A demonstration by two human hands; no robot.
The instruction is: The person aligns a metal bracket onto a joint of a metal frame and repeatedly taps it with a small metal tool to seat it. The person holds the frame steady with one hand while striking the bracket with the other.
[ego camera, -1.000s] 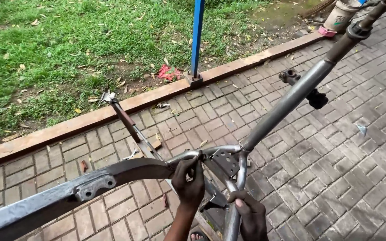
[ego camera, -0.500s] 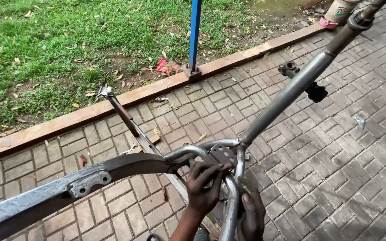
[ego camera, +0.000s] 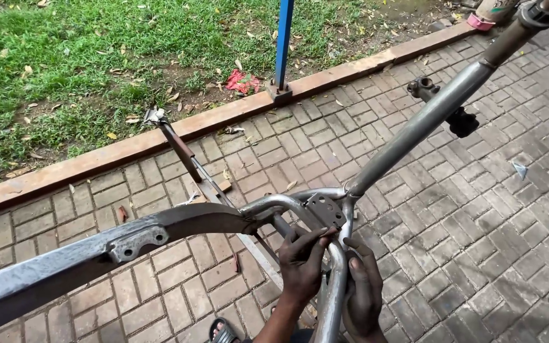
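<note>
- Hands, general: both work at the junction of a bare metal frame [ego camera: 325, 209], low in the head view, close together on either side of one tube.
- Left hand [ego camera: 303, 263]: fingers bent and drawn together, their tips pressed up against the underside of a small grey bracket plate [ego camera: 326, 209] with holes in it. Whether anything is pinched between the fingertips cannot be told.
- Right hand [ego camera: 363, 292]: fingers curled around the curved lower tube [ego camera: 333, 298], the index finger lying along the tube toward the junction. The hand is closed on the tube.
- Frame position: held above the ground, with the junction just above both hands. The bracket plate sits where the tubes meet.
- Long straight tube [ego camera: 427, 121]: runs from the junction up and to the right, toward the top right corner.
- Wide flattened arm [ego camera: 96, 254]: runs from the junction to the lower left edge and carries a small bolted lug on its side.
- Thin rusted strut [ego camera: 182, 152]: slants away behind the frame toward the kerb.
- Ground: brick paving [ego camera: 478, 241] lies under the frame. A foot in a sandal [ego camera: 220, 331] shows at the bottom edge.
- Surroundings: a brick kerb [ego camera: 84, 168] divides the paving from grass [ego camera: 96, 57]. A blue post [ego camera: 284, 41] stands at the kerb, with a red scrap [ego camera: 243, 80] just beside its base.
</note>
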